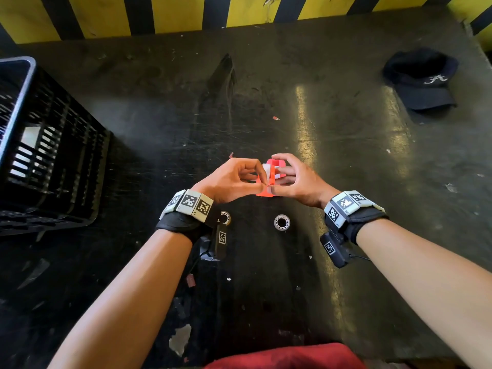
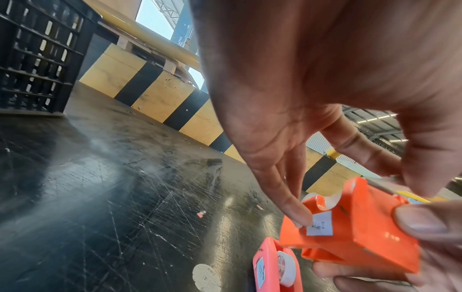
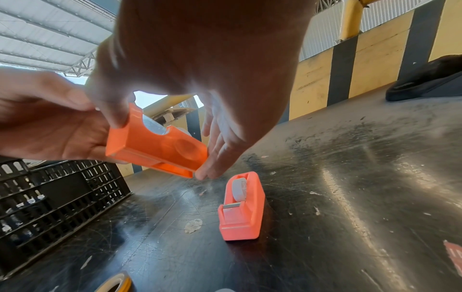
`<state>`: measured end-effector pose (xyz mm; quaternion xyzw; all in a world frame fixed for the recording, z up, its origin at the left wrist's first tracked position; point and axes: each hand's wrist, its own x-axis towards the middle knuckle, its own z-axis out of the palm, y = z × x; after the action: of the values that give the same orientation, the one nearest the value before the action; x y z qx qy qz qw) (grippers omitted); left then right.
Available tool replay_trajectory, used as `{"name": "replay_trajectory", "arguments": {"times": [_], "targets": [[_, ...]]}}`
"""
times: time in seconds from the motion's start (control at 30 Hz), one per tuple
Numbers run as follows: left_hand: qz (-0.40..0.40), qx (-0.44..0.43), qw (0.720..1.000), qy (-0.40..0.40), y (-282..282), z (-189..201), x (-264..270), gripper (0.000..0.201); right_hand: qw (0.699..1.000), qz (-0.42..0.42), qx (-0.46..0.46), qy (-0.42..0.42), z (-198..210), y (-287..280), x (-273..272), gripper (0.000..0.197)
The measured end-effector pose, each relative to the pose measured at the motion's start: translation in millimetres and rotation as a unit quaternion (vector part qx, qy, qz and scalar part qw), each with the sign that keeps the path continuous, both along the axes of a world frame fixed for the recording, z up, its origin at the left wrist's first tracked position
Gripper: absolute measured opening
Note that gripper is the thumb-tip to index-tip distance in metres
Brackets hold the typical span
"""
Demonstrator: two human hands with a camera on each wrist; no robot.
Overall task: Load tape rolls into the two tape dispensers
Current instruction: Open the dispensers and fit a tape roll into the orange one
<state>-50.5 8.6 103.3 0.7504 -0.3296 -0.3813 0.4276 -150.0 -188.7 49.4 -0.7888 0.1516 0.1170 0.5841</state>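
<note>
1. Jointly lifted above the dark table: orange dispenser, pinched by left hand and right hand, fingers curled on its sides.
2. Standing on the table below: pink dispenser, white roll seated inside.
3. Lying loose near the wrists: two clear tape rolls.
4. Off left: black crate.

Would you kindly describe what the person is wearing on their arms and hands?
Both forearms are bare, no sleeves or gloves. Each wrist carries a black fabric wrap topped by a band of grey blocks with black-and-white square markers, left and right. A small black marker-tagged camera unit with a thin cable hangs under each.
</note>
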Motion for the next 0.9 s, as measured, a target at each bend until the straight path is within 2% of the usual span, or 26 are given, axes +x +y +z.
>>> {"name": "replay_trajectory", "arguments": {"times": [0.13,0.23,0.33,0.43,0.67,0.9], "targets": [[-0.010,0.010,1.000,0.007,0.6,0.1,-1.3,0.021,1.000,-0.005,0.006,0.000,1.2,-1.6,1.4,0.102],[0.008,0.000,0.998,0.057,0.5,1.1,-1.0,0.037,1.000,-0.002,0.009,0.002,3.9,-3.1,2.1,0.103],[0.064,0.000,0.993,0.098,-2.0,2.0,0.9,0.030,1.000,0.003,0.012,-0.001,6.7,-3.9,2.2,0.101],[0.088,0.026,0.994,0.065,-4.1,2.9,2.5,0.029,1.000,0.004,0.016,-0.003,8.1,-3.6,1.6,0.101],[0.042,0.037,0.998,0.031,-0.7,4.7,3.1,0.057,1.000,0.011,0.007,-0.001,7.5,-5.4,0.8,0.101],[0.021,0.072,0.997,0.010,1.7,-0.4,5.2,0.080,0.999,0.044,0.005,0.018,8.7,-6.5,3.6,0.112]]}}
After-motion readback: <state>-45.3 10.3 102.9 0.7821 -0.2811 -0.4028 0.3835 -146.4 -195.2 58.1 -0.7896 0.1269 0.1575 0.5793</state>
